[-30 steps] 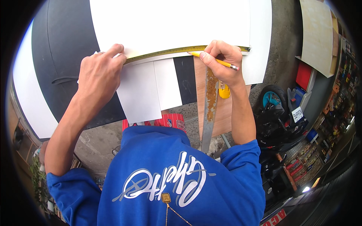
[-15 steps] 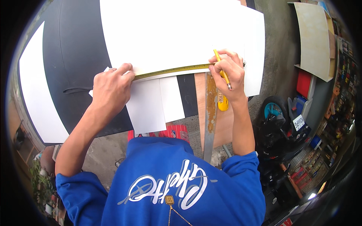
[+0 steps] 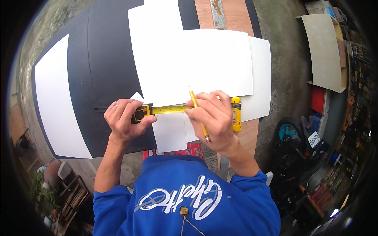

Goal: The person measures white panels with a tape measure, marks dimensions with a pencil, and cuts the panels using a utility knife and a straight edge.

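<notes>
My left hand point(image 3: 123, 120) is closed around a black and yellow tape measure point(image 3: 141, 113). A short length of its yellow blade point(image 3: 170, 109) runs out to my right hand point(image 3: 215, 121), whose fingers pinch a yellow pencil point(image 3: 192, 98) and touch the blade's end. The pencil tilts, tip away from me and eraser toward me. Just beyond both hands lies a large white sheet point(image 3: 193, 65), the tape along its near edge. Close by my right hand, a yellow utility knife point(image 3: 236, 118) rests partly on another white sheet point(image 3: 260, 78).
The dark table point(image 3: 106, 51) carries more white sheets, one at far left point(image 3: 61, 98). Thin wooden board point(image 3: 204, 13) and a rusty metal straightedge point(image 3: 219, 15) show under the paper. To the right stand a motorcycle point(image 3: 291, 153), a pale wooden panel point(image 3: 321, 51) and cluttered shelves point(image 3: 360, 78).
My hands have come closer together, shortening the exposed blade, and the tape case now shows in my left hand. The large sheet now lies nearer, its far edge in view.
</notes>
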A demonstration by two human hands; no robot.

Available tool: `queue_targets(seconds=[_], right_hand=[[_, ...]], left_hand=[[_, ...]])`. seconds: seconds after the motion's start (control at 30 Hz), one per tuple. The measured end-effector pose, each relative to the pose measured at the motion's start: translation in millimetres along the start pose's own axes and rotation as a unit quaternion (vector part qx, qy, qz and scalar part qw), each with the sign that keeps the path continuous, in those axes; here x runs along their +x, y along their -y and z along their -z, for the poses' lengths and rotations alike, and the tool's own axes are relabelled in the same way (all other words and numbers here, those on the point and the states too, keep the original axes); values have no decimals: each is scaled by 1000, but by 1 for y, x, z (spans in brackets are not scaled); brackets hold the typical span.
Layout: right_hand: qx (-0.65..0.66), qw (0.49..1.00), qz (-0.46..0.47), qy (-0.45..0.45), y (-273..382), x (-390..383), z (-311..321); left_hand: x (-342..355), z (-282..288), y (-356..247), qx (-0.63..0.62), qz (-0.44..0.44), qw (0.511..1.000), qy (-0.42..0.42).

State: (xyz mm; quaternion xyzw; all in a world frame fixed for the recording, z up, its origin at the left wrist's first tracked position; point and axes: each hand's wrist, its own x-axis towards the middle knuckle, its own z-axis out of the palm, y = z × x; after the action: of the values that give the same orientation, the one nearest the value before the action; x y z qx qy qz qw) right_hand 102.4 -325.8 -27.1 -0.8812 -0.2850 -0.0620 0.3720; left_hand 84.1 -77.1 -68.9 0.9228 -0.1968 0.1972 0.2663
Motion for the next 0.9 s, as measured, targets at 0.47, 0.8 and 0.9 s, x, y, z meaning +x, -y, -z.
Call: queue_targets(seconds=[0.47, 0.8, 0.9], right_hand=[[-82, 981, 39, 171, 73, 64, -204], [53, 990, -131, -10, 49, 28, -111], [-102, 951, -281, -80, 9, -23, -51]], left_hand=[[-53, 101, 154, 80, 371, 890, 251], [-5, 83, 116, 79, 265, 952, 130], [34, 43, 74, -26, 229, 957, 176]])
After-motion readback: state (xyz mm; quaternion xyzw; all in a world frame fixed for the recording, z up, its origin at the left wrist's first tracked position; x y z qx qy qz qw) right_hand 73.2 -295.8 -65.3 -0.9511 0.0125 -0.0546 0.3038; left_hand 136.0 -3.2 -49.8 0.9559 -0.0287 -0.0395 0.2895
